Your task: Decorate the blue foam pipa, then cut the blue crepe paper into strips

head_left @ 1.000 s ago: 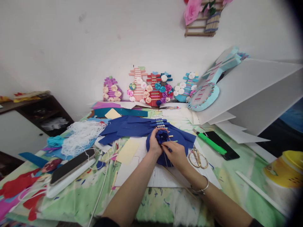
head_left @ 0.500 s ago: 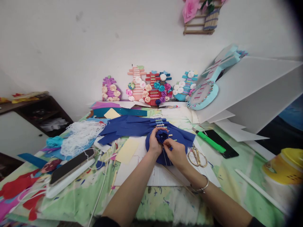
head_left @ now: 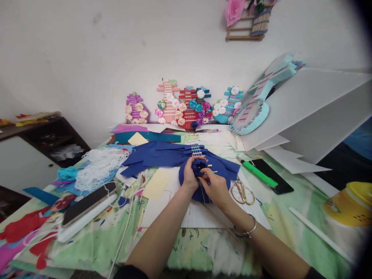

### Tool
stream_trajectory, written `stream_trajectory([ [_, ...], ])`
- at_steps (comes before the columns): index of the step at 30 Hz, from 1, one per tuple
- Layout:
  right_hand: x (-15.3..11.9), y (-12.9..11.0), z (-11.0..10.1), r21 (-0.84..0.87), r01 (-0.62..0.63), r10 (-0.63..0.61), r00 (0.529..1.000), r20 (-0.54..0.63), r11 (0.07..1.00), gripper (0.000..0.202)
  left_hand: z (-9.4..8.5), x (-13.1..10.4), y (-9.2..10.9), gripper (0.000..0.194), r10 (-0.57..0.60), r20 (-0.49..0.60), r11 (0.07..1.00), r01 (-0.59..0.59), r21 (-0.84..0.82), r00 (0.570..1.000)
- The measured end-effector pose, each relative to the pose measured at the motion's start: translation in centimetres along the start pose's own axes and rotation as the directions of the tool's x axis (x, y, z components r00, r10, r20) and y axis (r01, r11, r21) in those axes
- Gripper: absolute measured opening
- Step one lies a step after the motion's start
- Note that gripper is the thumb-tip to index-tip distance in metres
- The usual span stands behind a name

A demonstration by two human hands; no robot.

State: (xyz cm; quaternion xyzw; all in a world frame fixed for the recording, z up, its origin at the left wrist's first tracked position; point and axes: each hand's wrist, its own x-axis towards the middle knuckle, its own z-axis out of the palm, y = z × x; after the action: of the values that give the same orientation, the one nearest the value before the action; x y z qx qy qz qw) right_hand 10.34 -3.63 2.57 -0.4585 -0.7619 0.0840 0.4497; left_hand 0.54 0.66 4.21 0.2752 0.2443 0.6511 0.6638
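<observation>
In my left hand is a dark blue paper flower, cupped between curled fingers and thumb. My right hand pinches at the flower's lower right edge with thumb and forefinger. Both hands are over a blue lute-shaped craft piece, its neck crossed by pale strings and short sticks. That piece lies on a white board. Gold-handled scissors rest just right of my right hand. Blue paper sheets spread out to the left of the piece.
White string lies heaped at left, behind a phone on a white box. A green cutter lies on a black slab at right, near a yellow-lidded tub. Several decorated lutes stand along the wall.
The fingers of my right hand have shifted slightly at the flower's edge. My left hand keeps its hold, and the rest looks the same.
</observation>
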Motion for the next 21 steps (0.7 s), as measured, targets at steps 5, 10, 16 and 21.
stream_trajectory([
  [5,-0.1,0.2,-1.2,-0.019,0.073,-0.074,0.996,-0.042,0.997,0.018,0.0,-0.1,0.5,0.031,-0.048,0.033,0.999,0.049,-0.022,0.998],
  [10,0.5,0.7,-3.1,0.064,0.018,-0.006,0.984,-0.181,0.998,0.014,0.0,0.0,0.7,0.034,-0.109,0.081,0.993,0.112,-0.037,0.991],
  [16,1.1,1.6,-3.7,0.190,-0.054,0.083,0.986,-0.147,0.980,0.025,-0.4,-0.2,0.5,0.041,-0.185,0.129,0.982,0.187,-0.005,0.974],
  [21,0.7,1.9,-3.2,0.084,0.011,0.003,0.985,-0.170,0.996,0.030,-0.8,-0.1,0.3,0.045,-0.228,0.150,0.973,0.229,0.010,0.962],
])
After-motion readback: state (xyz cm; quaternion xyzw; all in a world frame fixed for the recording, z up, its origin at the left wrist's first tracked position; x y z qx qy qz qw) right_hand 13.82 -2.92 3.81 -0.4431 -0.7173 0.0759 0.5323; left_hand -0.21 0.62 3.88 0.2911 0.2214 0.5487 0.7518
